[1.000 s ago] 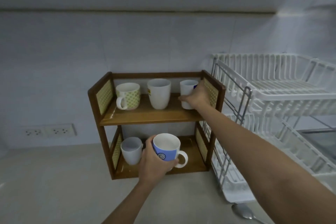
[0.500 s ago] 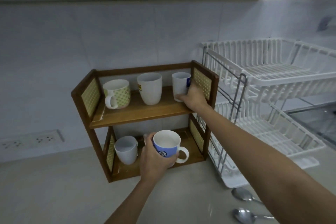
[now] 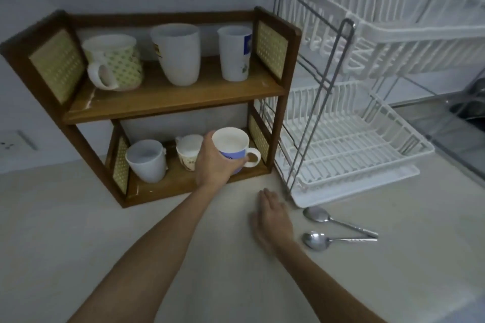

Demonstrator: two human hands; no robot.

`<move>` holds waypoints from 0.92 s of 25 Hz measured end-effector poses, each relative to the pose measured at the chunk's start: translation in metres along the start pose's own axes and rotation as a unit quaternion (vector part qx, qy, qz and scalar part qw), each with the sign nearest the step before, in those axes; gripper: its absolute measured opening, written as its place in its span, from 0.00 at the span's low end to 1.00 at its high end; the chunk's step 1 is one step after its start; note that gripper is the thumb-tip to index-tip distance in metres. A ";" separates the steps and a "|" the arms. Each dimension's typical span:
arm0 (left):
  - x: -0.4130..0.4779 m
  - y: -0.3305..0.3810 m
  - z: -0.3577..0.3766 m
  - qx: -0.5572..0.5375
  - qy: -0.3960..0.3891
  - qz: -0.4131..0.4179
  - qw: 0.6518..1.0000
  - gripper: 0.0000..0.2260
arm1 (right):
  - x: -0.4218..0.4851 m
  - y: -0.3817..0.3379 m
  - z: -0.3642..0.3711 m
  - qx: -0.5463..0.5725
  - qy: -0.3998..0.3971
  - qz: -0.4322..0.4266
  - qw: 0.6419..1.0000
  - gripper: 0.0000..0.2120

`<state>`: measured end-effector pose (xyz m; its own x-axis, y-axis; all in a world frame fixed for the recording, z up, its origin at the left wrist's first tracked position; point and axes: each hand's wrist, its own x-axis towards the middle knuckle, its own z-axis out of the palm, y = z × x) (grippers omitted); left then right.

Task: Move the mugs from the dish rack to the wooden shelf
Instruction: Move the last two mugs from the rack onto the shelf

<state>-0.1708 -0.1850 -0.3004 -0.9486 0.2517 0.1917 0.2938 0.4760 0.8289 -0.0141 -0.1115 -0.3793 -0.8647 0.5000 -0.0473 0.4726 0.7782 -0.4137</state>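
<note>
My left hand (image 3: 213, 165) grips a blue mug (image 3: 234, 150) with a white inside and handle, held at the right end of the lower board of the wooden shelf (image 3: 173, 102). Beside it on that board stand a small patterned mug (image 3: 186, 151) and a plain white mug (image 3: 147, 160). The upper board carries a green-checked mug (image 3: 115, 61), a tall white mug (image 3: 178, 54) and a white mug with a blue mark (image 3: 235, 52). My right hand (image 3: 273, 217) hovers low over the counter, fingers apart, holding nothing. The white two-tier dish rack (image 3: 349, 139) to the right holds no mugs.
Two metal spoons (image 3: 319, 215) (image 3: 316, 240) lie on the beige counter just right of my right hand. A wall socket (image 3: 15, 141) sits at the far left. A steel sink edge (image 3: 467, 123) shows at the far right.
My right hand let go of the white mug on the upper board and dropped down to the counter. My left hand carried the blue mug farther right onto the lower board. The view tilted down.
</note>
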 end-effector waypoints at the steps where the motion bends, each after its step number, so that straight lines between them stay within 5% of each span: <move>1: 0.001 -0.003 0.010 -0.003 0.001 -0.008 1.000 0.43 | -0.004 0.005 0.011 -0.022 -0.017 -0.003 1.000 0.30; 23: 0.053 -0.019 0.083 0.026 -0.018 -0.060 0.998 0.46 | -0.009 0.019 0.034 -0.038 0.026 -0.007 0.999 0.34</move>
<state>-0.2172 -0.1111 -0.3495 -0.9729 0.2195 0.0728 0.1847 0.5482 0.8157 -0.0034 -0.1144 -0.4178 -0.8622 0.5065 0.0050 0.4742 0.8107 -0.3434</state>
